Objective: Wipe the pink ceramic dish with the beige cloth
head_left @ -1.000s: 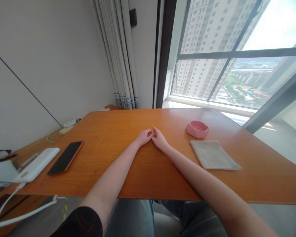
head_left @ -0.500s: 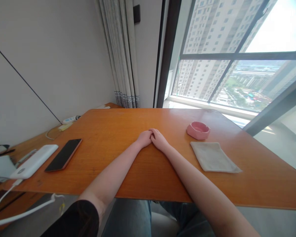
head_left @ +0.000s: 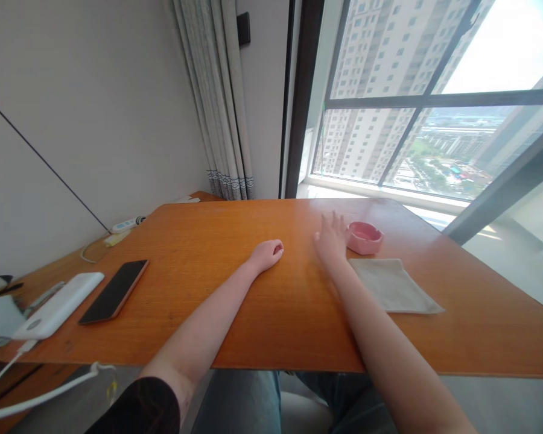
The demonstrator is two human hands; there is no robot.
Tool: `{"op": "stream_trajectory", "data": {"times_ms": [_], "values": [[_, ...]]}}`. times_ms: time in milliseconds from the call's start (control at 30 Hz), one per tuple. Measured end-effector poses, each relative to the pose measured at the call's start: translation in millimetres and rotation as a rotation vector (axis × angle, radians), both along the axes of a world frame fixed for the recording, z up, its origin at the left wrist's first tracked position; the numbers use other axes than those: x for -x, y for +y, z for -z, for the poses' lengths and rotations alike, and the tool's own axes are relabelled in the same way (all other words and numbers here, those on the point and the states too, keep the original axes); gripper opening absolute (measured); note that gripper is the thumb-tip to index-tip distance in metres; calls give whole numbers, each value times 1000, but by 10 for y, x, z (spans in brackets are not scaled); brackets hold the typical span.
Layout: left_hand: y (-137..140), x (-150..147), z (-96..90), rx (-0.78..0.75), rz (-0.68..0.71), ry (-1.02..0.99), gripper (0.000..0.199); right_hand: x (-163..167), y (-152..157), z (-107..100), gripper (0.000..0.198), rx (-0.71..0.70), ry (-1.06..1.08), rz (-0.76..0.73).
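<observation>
My left hand rests on the wooden table, its fingers curled into a loose fist with nothing showing in them. My right hand is over the table just left of a pink angular dish that looks like an ashtray. Its fingers are spread and slightly blurred, and they hold nothing; whether they touch the dish I cannot tell. A folded light grey cloth lies flat in front of the dish, its left edge partly behind my right forearm.
To the left lie a dark phone and a white power bank with a white cable plugged in. A power strip sits by the wall. A curtain and a large window stand behind the table.
My hands were clasped together at mid-table. My right hand has let go and moved right toward the pink dish, fingers spreading. My left hand has stayed in place. The view has shifted slightly.
</observation>
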State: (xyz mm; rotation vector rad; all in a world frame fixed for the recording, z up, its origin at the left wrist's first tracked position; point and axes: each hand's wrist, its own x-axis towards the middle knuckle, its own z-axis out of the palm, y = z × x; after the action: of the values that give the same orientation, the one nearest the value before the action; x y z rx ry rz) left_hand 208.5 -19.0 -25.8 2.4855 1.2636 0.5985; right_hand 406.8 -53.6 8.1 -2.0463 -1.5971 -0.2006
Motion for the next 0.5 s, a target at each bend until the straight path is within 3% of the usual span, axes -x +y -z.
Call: {"op": "stream_trajectory", "data": {"times_ms": [67,167,300,400,500], "values": [[1,-1,-12,9,-3,-13,18,-344,-20,-31,60,-23,-4,181],[-9,-10,-42,29,-25,-8,18,-707,-33,30,55,97,36,306],[-26,-14,-64,53,-33,-1,19,-860,-16,110,42,254,62,294],[-34,-14,-60,57,-20,-10,20,-867,-12,72,36,271,44,287],[-63,-14,-93,-34,14,-64,24,-782,-20,-19,31,254,18,153]]}}
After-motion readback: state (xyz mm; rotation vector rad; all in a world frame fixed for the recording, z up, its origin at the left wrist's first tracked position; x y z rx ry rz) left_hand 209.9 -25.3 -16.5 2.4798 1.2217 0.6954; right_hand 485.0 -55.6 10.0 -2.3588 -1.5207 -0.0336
